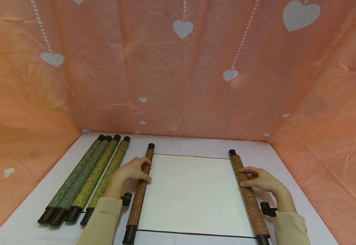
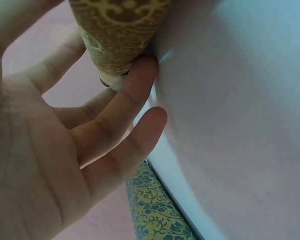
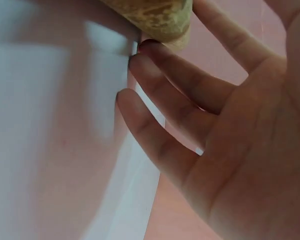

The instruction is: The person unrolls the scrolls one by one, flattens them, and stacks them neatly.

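One white worktop (image 1: 205,145) is partly covered by a white sheet (image 1: 190,194), spread flat between two brown patterned rollers. The beige-sleeved forearms (image 1: 101,221) are extended forward outside them, wrists bent inward. The left roller (image 1: 138,200) is gripped near its middle by the left hand (image 1: 130,170), the right roller (image 1: 251,204) likewise by the right hand (image 1: 263,179). Each roller is crossed by thumb and forefinger, tips at its inner edge, while the remaining fingers (image 2: 112,112) are spread and gently curved beside it

Curtained booth — heart-print sheets (image 1: 165,75), white surface (image 1: 193,145)
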Demonstrator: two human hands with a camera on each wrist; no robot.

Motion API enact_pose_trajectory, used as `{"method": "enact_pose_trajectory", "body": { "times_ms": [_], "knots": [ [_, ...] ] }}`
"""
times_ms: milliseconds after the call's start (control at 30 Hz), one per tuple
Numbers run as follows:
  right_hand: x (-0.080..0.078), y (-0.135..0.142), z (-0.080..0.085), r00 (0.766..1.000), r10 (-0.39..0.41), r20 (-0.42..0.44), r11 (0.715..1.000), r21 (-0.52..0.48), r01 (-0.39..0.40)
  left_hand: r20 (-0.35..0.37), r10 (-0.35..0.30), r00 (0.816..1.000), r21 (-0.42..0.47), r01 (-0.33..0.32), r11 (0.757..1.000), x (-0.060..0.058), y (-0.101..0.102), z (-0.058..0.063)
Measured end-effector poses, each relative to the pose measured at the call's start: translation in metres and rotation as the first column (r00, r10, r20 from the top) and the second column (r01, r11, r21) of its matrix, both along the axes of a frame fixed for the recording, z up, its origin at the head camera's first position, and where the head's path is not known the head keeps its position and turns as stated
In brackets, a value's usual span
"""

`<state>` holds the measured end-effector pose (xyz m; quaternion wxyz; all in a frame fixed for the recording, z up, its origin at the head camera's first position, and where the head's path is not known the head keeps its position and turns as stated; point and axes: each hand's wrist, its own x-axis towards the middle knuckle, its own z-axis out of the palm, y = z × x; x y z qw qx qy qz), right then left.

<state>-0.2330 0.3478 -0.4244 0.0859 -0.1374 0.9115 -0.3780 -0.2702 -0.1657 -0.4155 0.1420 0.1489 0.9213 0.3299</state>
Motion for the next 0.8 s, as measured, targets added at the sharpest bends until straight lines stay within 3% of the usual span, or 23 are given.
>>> {"method": "enact_pose_trajectory", "body": {
  "times_ms": [300,567,800],
  "knots": [
    [0.000,0.005,0.000,0.999,0.027,-0.017,0.999,-0.031,-0.028,0.025,-0.004,1.000,0.020,0.003,1.000,-0.002,-0.008,0.002],
    [0.003,0.009,0.002,0.999,-0.033,0.014,0.998,0.061,0.032,0.029,-0.031,0.999,0.019,0.031,0.999,-0.002,-0.011,0.004],
    [0.006,0.014,0.002,1.000,-0.020,0.012,0.995,0.093,0.019,0.031,-0.008,1.000,0.030,0.007,1.000,0.002,-0.016,0.003]
  ]
}}
